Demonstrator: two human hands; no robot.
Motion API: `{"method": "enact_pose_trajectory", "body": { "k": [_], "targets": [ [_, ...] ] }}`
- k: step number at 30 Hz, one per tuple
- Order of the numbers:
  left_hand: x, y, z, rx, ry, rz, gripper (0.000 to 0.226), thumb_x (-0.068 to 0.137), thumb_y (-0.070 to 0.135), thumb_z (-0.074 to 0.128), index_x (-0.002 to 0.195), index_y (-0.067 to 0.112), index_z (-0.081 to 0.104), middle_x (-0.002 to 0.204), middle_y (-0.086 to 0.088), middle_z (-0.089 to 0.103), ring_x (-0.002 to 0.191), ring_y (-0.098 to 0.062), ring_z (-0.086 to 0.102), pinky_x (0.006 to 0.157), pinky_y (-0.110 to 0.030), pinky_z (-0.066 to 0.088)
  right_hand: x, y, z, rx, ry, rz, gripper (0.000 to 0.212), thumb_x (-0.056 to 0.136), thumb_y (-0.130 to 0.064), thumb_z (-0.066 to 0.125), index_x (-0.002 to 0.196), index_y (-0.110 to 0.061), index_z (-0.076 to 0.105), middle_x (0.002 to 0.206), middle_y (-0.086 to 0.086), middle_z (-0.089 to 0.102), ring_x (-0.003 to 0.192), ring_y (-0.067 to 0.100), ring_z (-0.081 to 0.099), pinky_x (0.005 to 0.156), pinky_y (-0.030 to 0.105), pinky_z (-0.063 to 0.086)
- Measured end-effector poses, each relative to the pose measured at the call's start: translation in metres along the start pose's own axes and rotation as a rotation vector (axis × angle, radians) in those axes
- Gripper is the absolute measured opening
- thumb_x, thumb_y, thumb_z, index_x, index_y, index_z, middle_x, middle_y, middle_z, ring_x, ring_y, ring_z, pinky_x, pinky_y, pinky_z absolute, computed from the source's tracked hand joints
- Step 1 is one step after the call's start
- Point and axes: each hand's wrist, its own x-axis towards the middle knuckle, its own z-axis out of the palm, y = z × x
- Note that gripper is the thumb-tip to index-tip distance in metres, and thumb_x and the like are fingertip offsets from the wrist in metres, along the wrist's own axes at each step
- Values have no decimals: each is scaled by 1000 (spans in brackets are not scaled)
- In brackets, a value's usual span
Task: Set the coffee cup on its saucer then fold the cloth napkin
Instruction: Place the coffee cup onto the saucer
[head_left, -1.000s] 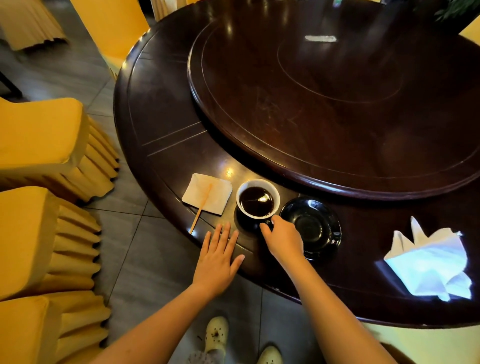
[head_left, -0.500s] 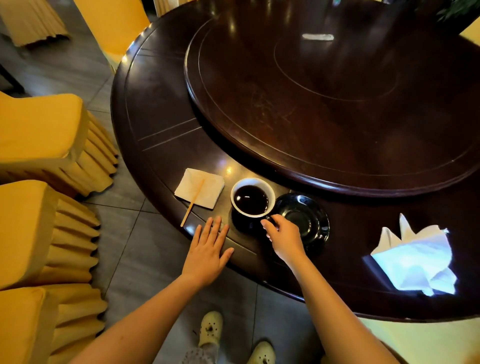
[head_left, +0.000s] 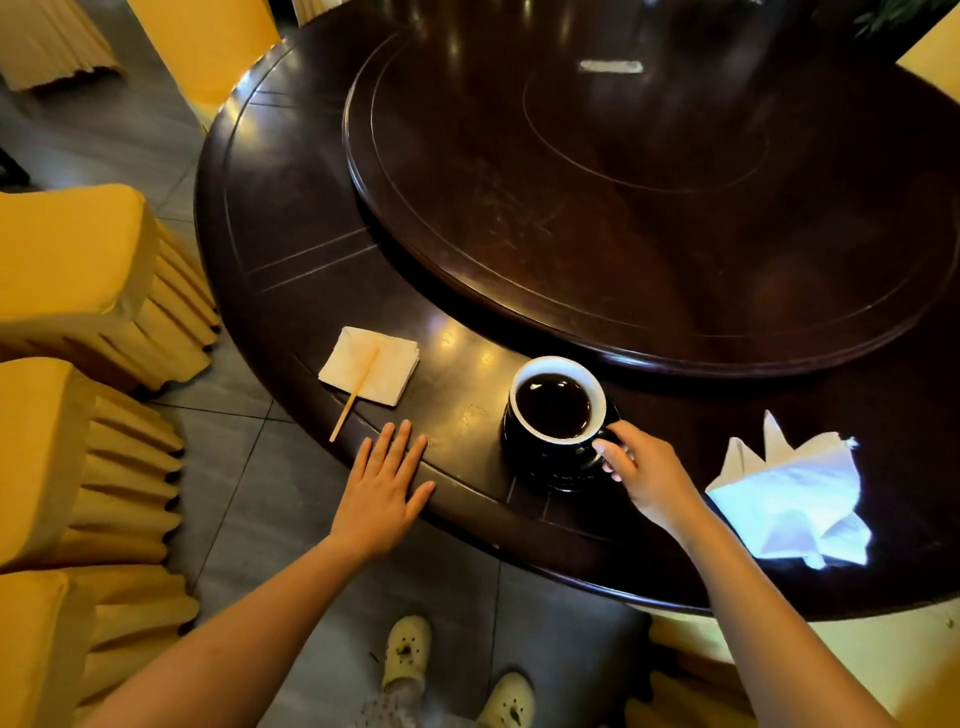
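Note:
A black coffee cup (head_left: 535, 441) with a white inside, full of dark coffee, stands over the black saucer (head_left: 566, 480), whose rim shows beneath it. My right hand (head_left: 649, 475) grips the cup's handle on its right side. My left hand (head_left: 387, 486) lies flat, fingers apart, on the table's near edge, left of the cup. A crumpled white cloth napkin (head_left: 795, 499) lies on the table to the right of my right hand.
The round dark wooden table (head_left: 291, 234) carries a large raised turntable (head_left: 649, 208) behind the cup. A folded paper napkin (head_left: 371, 364) with a wooden stirrer (head_left: 356, 395) lies to the left. Yellow-covered chairs (head_left: 67, 270) stand along the left side.
My right hand carried the cup from the table left of the saucer rightward onto the saucer. My left hand stayed flat on the table edge.

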Motion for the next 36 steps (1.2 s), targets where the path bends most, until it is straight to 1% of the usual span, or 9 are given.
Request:
{"method": "enact_pose_trajectory", "body": {
  "k": [3, 7, 13, 15, 19, 24, 29, 32, 36],
  "targets": [
    [0, 0, -1, -5, -10, 4, 64, 92, 59, 4, 144, 21, 10, 152, -6, 15, 141, -11, -22, 113, -33, -10, 0, 12, -6, 16, -6, 4, 9, 94, -20, 50, 94, -15, 58, 72, -2, 58, 61, 3, 57, 59, 10, 42],
    [0, -1, -3, 10, -41, 2, 64, 92, 59, 4, 144, 22, 10, 152, -6, 15, 140, -11, -21, 112, -32, -12, 0, 26, -9, 45, -21, 5, 7, 94, -19, 50, 90, -18, 56, 71, -1, 57, 59, -8, 56, 58, 9, 42],
    [0, 0, -6, -14, -76, 8, 66, 91, 60, 3, 144, 20, 11, 153, -9, 21, 142, -24, 9, 111, -29, -14, 2, 39, -14, 58, -71, 2, 9, 94, -20, 51, 89, -23, 57, 71, -1, 57, 60, 5, 53, 59, 10, 41],
    [0, 0, -5, -25, -62, 12, 69, 89, 61, 1, 143, 20, 10, 154, -9, 18, 142, -25, 9, 111, -29, -15, 4, 44, -14, 62, -79, -4, 9, 94, -20, 51, 89, -25, 57, 71, -2, 57, 59, 1, 53, 59, 9, 41],
    [1, 3, -7, -75, -52, 24, 81, 78, 70, -13, 142, 21, 0, 154, -3, 0, 141, -20, -9, 114, -33, -13, 7, 46, -15, 80, -93, -8, 9, 94, -20, 50, 96, -18, 58, 75, 1, 58, 67, 10, 54, 61, 10, 42],
    [3, 12, -13, -120, -92, -13, 97, 68, 74, -21, 143, 16, 0, 156, -9, 1, 138, -19, -15, 112, -37, -7, 9, 44, -14, 129, -104, 6, 11, 94, -20, 50, 101, -18, 59, 79, 3, 59, 74, 15, 56, 66, 20, 43],
    [3, 25, -20, -151, -116, -49, 109, 65, 78, -19, 145, 9, 8, 156, -13, 2, 143, -25, -5, 114, -35, -2, 13, 40, -16, 132, -118, -6, 9, 94, -19, 49, 97, -20, 58, 74, 0, 57, 71, 14, 54, 60, 10, 42],
    [0, 35, -18, -137, -105, -59, 110, 66, 76, -22, 145, 7, 10, 156, -14, 6, 144, -28, 0, 114, -36, 0, 14, 42, -16, 136, -116, 2, 9, 94, -21, 50, 98, -20, 59, 74, 3, 58, 69, 15, 54, 64, 17, 42],
    [-7, 55, -18, -116, -83, 45, 95, 79, 70, -11, 143, 8, 21, 153, -13, 19, 142, -30, 11, 112, -40, 5, 15, 42, -17, 139, -114, 16, 7, 94, -23, 51, 97, -25, 57, 76, 2, 59, 66, 13, 54, 67, 23, 42]
  ]
}}
